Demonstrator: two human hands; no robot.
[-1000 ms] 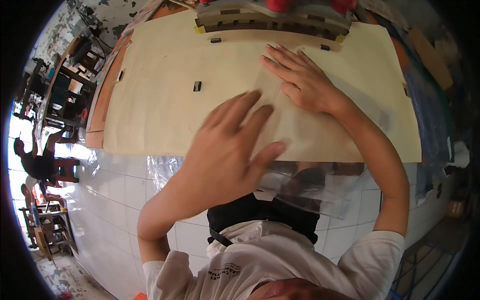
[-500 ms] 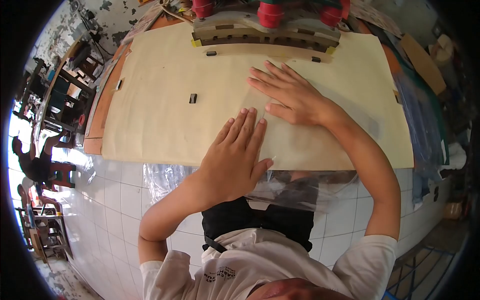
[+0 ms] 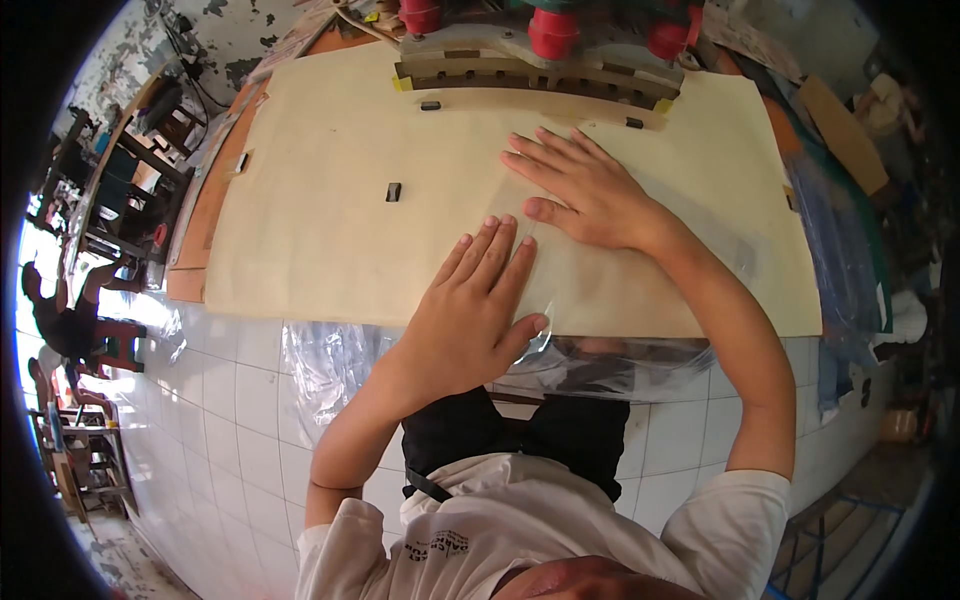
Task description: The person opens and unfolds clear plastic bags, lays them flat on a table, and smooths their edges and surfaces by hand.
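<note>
A large pale yellow sheet (image 3: pixel 300 220) covers the worktable. On its right part lies a clear plastic film (image 3: pixel 640 290), which hangs over the front edge. My left hand (image 3: pixel 465 310) rests flat near that edge, fingers stretched forward, thumb apart beside the film. Further forward and to the right, my right hand (image 3: pixel 590 200) lies palm down on the film with its fingers spread. Neither hand grips anything. A small black block (image 3: pixel 393 192) sits on the sheet left of my hands.
A machine with red parts (image 3: pixel 553 35) and a slotted metal bar (image 3: pixel 530 82) stands at the table's back. Two more black blocks lie before it. Blue-tinted plastic (image 3: pixel 840 250) hangs at the right. A person (image 3: pixel 70 315) sits far left.
My left hand has come down from a blurred, raised position onto the surface near the film. My right hand has shifted slightly back towards me and remains spread on the film.
</note>
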